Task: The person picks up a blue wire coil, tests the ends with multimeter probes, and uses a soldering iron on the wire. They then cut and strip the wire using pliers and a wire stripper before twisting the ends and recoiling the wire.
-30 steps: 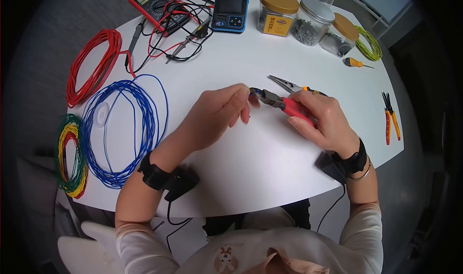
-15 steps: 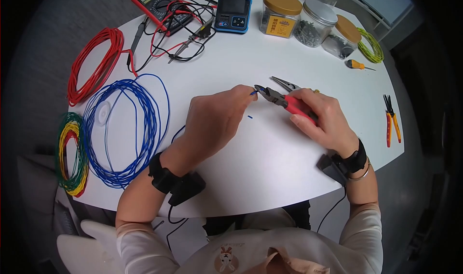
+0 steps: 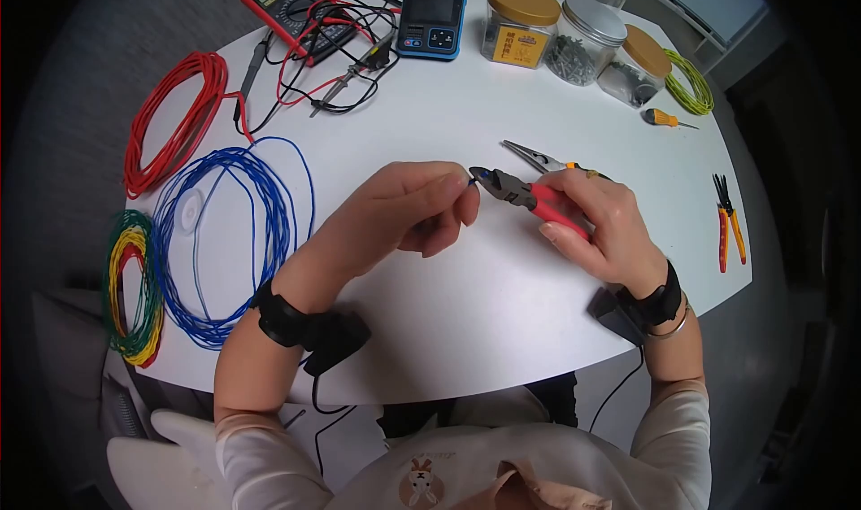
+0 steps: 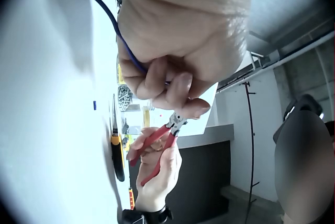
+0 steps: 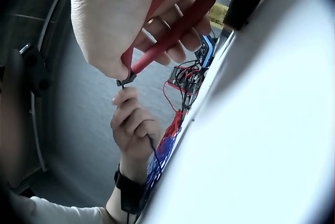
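My left hand (image 3: 404, 207) pinches a blue wire (image 4: 102, 7), its fingers curled in and its tip end right at the jaws of the pliers. From the palm the wire trails back, as the left wrist view shows. In my right hand (image 3: 605, 218) are red-handled cutting pliers (image 3: 509, 188), the handles spread apart and the dark jaws turned toward the left fingertips. On the table below lies a short blue wire offcut (image 4: 95, 105). Needle-nose pliers (image 3: 535, 158) rest just behind the right hand, which partly covers them.
Coils of red wire (image 3: 215, 84), blue wire (image 3: 282, 227) and mixed-colour wire (image 3: 134, 341) lie on the left. A multimeter (image 3: 296, 9) with tangled leads, a blue tester (image 3: 430, 18) and lidded jars (image 3: 574, 61) stand behind. A screwdriver (image 3: 661, 117) and yellow-red pliers (image 3: 723, 227) lie right.
My left hand first turned over toward the pliers, then rolled back, its wrist shifting left. The offcut showed in the middle frame and the left hand now covers it there. The right hand barely moved.
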`<state>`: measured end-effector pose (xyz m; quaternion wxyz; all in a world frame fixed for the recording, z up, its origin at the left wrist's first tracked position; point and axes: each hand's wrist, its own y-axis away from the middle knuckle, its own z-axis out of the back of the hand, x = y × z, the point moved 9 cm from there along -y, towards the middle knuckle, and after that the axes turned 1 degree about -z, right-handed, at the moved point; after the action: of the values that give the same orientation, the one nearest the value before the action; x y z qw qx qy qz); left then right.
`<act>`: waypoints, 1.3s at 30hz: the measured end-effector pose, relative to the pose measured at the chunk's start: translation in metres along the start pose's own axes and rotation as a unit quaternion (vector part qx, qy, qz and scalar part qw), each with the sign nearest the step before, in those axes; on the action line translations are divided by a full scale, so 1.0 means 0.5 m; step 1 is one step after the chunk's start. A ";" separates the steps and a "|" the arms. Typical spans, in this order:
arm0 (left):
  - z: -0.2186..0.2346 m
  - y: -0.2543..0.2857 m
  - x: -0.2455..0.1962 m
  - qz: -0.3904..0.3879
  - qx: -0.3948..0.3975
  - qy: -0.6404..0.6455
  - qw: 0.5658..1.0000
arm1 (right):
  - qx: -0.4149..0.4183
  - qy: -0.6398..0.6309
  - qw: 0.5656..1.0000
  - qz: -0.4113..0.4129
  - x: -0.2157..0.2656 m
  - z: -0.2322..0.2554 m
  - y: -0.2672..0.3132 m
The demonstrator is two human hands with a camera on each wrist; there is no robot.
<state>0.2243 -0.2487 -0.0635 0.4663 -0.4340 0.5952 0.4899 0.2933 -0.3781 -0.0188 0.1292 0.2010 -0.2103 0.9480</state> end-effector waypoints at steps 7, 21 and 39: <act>0.010 0.013 -0.057 -0.176 -0.176 -0.302 0.920 | 0.022 -0.056 0.997 -0.039 -0.015 -0.013 -0.004; -0.007 0.032 -0.073 -0.237 -0.220 -0.380 0.867 | 0.057 -0.098 0.993 -0.038 -0.002 -0.022 -0.002; 0.014 0.001 -0.029 -0.119 -0.191 -0.250 0.942 | 0.015 -0.056 0.998 -0.016 -0.010 -0.019 -0.001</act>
<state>0.2273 -0.2407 -0.0499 0.5635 -0.4463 0.2986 0.6278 0.2951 -0.3743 -0.0286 0.1296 0.2591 -0.1997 0.9360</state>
